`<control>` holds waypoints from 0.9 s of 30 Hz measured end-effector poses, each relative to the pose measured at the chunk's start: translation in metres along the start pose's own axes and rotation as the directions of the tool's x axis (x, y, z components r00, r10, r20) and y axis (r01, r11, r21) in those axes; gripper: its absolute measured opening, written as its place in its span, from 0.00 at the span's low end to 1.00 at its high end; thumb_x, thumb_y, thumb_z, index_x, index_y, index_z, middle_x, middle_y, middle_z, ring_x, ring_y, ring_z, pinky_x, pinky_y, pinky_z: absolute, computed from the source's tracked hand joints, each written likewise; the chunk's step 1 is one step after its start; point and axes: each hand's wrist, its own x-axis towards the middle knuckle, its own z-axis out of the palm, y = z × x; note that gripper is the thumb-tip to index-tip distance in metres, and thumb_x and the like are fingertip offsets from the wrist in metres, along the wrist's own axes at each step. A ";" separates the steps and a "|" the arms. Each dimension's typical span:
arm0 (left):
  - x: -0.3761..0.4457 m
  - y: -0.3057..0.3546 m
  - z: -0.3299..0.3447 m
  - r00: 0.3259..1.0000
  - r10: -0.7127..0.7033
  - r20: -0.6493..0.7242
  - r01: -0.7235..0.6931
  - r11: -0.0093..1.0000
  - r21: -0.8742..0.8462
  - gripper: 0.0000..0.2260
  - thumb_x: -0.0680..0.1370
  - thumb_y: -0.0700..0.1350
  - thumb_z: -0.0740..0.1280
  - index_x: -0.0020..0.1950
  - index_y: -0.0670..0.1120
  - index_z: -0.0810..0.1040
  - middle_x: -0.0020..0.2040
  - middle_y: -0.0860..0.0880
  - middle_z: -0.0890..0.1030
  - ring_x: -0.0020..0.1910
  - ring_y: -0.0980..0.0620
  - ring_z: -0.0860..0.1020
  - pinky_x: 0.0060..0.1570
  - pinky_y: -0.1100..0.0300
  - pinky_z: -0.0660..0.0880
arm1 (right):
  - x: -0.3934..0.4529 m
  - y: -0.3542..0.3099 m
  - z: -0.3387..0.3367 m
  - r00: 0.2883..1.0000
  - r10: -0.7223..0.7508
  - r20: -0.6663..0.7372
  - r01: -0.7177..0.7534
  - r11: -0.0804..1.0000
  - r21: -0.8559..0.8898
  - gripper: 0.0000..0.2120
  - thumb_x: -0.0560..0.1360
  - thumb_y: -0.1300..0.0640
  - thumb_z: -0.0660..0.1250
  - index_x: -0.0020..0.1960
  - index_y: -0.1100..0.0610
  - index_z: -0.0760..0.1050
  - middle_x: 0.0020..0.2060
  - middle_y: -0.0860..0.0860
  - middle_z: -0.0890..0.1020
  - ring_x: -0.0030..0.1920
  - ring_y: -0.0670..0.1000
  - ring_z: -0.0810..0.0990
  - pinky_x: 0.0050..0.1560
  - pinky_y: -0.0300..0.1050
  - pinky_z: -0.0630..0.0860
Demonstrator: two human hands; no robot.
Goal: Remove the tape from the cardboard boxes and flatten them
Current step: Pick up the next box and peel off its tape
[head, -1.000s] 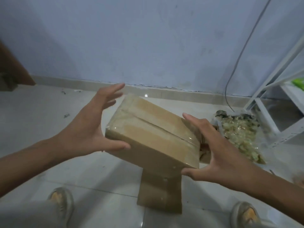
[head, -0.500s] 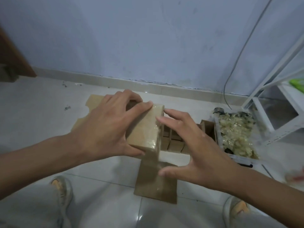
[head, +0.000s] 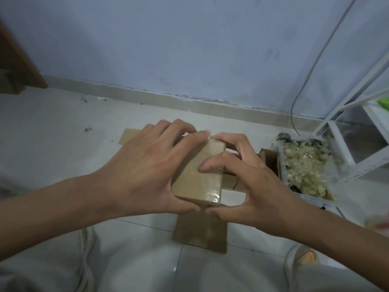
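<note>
Above floor (head: 52,144), between both hands: taped box (head: 200,175), long axis running away from person; left hand (head: 145,171) grips left side, right hand (head: 248,182) pinches right edge, fingertips on top, likely seeking tape end

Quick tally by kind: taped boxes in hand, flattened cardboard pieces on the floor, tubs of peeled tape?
Taped box, held in left hand and right hand: 1
Flattened cardboard pieces on the floor: 2
Tub of peeled tape: 1
Total: 4
</note>
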 end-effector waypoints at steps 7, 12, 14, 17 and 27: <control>-0.013 -0.008 0.008 0.992 -0.065 0.108 0.062 0.998 0.028 0.52 0.63 0.81 0.64 0.80 0.54 0.63 0.66 0.53 0.72 0.59 0.51 0.75 0.61 0.48 0.72 | -0.009 0.006 0.002 0.992 0.069 0.105 -0.076 0.995 0.066 0.25 0.70 0.43 0.80 0.63 0.39 0.73 0.79 0.37 0.52 0.77 0.31 0.57 0.71 0.38 0.65; -0.016 -0.007 0.009 0.995 -0.075 0.071 0.069 0.994 0.081 0.52 0.63 0.80 0.64 0.79 0.51 0.65 0.66 0.50 0.74 0.59 0.47 0.75 0.61 0.45 0.71 | -0.013 0.006 -0.001 0.999 0.042 -0.003 -0.043 0.998 -0.042 0.20 0.73 0.39 0.76 0.62 0.43 0.77 0.79 0.40 0.59 0.74 0.43 0.68 0.65 0.45 0.75; -0.013 -0.007 0.007 0.994 -0.093 0.061 0.087 0.991 0.098 0.52 0.63 0.80 0.63 0.79 0.51 0.65 0.66 0.50 0.74 0.59 0.47 0.75 0.62 0.45 0.70 | -0.013 0.006 -0.002 0.998 0.029 -0.064 -0.035 0.995 -0.092 0.19 0.73 0.40 0.76 0.60 0.45 0.78 0.75 0.43 0.65 0.70 0.47 0.73 0.60 0.51 0.80; -0.007 -0.005 0.006 0.993 -0.103 0.051 0.096 0.988 0.119 0.52 0.63 0.80 0.62 0.79 0.50 0.65 0.66 0.50 0.74 0.59 0.47 0.75 0.62 0.45 0.69 | -0.012 0.006 -0.005 0.995 0.006 -0.096 -0.019 0.990 -0.140 0.17 0.74 0.42 0.76 0.58 0.46 0.78 0.72 0.44 0.69 0.64 0.47 0.77 0.52 0.51 0.82; 0.004 0.000 0.016 0.978 -0.206 -0.004 0.205 0.970 0.134 0.51 0.62 0.80 0.61 0.77 0.49 0.67 0.62 0.48 0.75 0.56 0.45 0.76 0.59 0.44 0.71 | -0.005 0.011 -0.018 0.984 -0.052 -0.171 -0.023 0.912 -0.409 0.10 0.77 0.41 0.71 0.48 0.47 0.80 0.52 0.41 0.79 0.48 0.43 0.77 0.34 0.48 0.77</control>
